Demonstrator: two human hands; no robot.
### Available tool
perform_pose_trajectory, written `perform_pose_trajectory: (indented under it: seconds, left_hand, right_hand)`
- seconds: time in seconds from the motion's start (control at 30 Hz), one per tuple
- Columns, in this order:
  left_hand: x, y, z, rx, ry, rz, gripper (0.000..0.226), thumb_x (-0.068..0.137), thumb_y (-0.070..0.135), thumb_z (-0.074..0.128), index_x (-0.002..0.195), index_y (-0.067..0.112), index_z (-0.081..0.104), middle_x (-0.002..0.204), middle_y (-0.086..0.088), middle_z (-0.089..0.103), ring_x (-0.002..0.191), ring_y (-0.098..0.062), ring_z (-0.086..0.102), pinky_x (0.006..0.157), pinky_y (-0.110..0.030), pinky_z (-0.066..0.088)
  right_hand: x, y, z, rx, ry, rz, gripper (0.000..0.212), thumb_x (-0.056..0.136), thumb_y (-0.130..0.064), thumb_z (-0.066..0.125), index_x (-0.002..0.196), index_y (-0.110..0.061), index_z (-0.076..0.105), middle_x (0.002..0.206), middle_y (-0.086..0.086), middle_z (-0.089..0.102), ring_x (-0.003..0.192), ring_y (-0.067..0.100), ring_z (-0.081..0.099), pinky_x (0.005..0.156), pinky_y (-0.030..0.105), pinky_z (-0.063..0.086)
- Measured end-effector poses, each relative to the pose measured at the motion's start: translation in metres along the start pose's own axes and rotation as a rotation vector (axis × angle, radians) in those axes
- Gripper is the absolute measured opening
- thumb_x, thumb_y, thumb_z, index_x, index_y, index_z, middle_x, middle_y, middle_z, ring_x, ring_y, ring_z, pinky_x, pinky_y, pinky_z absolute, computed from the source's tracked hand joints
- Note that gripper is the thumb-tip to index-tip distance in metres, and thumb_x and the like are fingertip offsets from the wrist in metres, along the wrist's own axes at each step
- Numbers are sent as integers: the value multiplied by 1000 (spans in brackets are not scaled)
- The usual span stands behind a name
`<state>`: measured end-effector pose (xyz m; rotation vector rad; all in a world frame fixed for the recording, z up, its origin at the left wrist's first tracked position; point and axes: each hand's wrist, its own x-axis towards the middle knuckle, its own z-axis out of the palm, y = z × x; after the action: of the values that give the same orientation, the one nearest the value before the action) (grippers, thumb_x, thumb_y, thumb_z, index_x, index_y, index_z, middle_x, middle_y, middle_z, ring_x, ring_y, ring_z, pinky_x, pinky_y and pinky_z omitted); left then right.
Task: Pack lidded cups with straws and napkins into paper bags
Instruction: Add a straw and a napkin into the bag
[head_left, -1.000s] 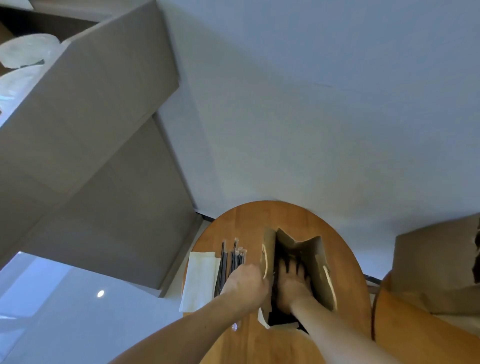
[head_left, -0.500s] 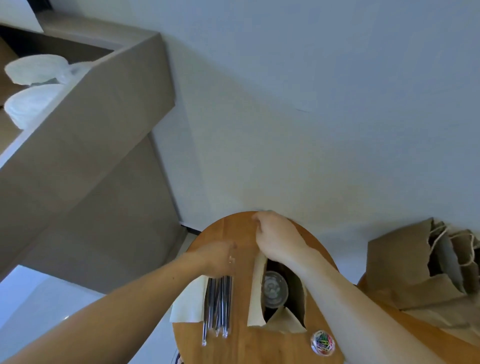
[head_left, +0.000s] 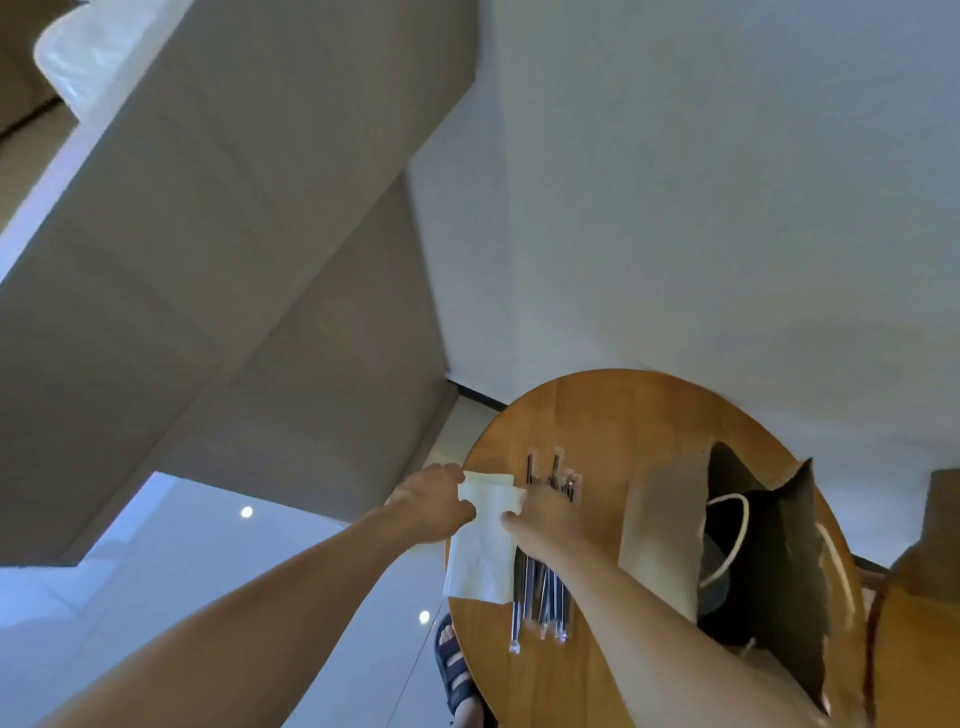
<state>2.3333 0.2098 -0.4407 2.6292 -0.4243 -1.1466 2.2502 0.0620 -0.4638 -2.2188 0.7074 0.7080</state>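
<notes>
Both arms reach forward to the tabletop's (head_left: 623, 415) left edge. The left hand (head_left: 434, 506) pinches the napkin's (head_left: 480, 556) far left corner with curled fingers. The right hand (head_left: 548, 514) sets its thumb on the napkin's right edge, with its fingers bent over the straws (head_left: 540, 597); their grip cannot be told. The open paper bag (head_left: 660, 535) stands near the right edge. The far side lies bare. A sandalled foot (head_left: 453, 670) stands on the glossy floor.
</notes>
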Motion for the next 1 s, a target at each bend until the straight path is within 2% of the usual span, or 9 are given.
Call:
perform_pose_trajectory:
  seconds: [0.07, 0.17, 0.27, 0.5, 0.63, 0.73, 0.8, 0.9, 1.0]
  left_hand:
    - [10, -10, 8, 8, -15, -3, 57, 91, 39, 55, 143, 21, 41, 143, -1, 49, 115, -20, 56, 79, -27, 44]
    - [21, -19, 16, -2, -14, -15, 52, 92, 37, 53, 140, 20, 45, 138, -2, 52, 104, -17, 56, 75, -27, 44]
    - [29, -24, 21, -9, -2, -20, 50, 91, 35, 53, 138, 19, 47, 137, -2, 55, 111, -20, 57, 76, -26, 42]
    - [36, -29, 29, -43, 4, -7, 48, 93, 37, 54, 138, 21, 48, 139, 0, 54, 114, -19, 57, 76, -24, 41]
    - [36, -31, 29, -50, -7, -37, 48, 93, 37, 54, 138, 22, 48, 141, 1, 53, 116, -18, 56, 77, -24, 41]
    - [34, -31, 31, -47, -23, -50, 48, 94, 37, 53, 139, 22, 47, 142, 1, 52, 119, -19, 55, 79, -25, 41]
    - [33, -30, 32, -58, -33, -56, 48, 94, 37, 53, 139, 23, 47, 143, 2, 51, 121, -19, 54, 80, -25, 41]
    - [30, -28, 33, -103, -40, -69, 47, 93, 35, 54, 138, 22, 48, 143, 1, 50, 121, -18, 53, 82, -25, 43]
    - [27, -26, 32, -149, -32, -83, 47, 94, 32, 55, 138, 19, 48, 142, -1, 51, 118, -18, 54, 85, -27, 46]
  right_hand:
    - [16, 9, 23, 22, 14, 82, 26, 87, -29, 61, 69, -16, 48, 61, -2, 49, 54, 15, 54, 48, 25, 38]
    - [35, 18, 49, 18, 37, 135, 24, 86, -38, 64, 85, -14, 58, 69, -3, 58, 60, 11, 60, 43, 21, 37]
    - [47, 23, 66, 20, 73, 173, 30, 84, -40, 68, 93, -13, 57, 71, -4, 56, 55, 8, 55, 38, 20, 34]
    - [61, 27, 84, -15, 122, 208, 36, 87, -30, 68, 111, -6, 56, 100, 9, 68, 86, 26, 70, 62, 30, 55]
    - [64, 30, 85, -25, 118, 166, 21, 90, -20, 64, 105, -6, 61, 98, 8, 68, 86, 26, 68, 61, 30, 52]
    - [59, 32, 83, -93, 127, 132, 8, 92, -17, 58, 91, -10, 61, 81, 3, 64, 74, 21, 65, 52, 25, 41]
    - [56, 34, 82, -115, 151, 128, 20, 91, -14, 56, 71, -15, 54, 62, -2, 51, 58, 17, 57, 46, 23, 37]
    - [53, 40, 82, -110, 191, 125, 34, 89, -19, 57, 56, -19, 46, 47, -6, 40, 39, 10, 41, 40, 20, 29]
    - [49, 44, 82, 64, 198, 163, 29, 86, -28, 63, 59, -21, 54, 48, -8, 49, 39, 5, 47, 38, 19, 31]
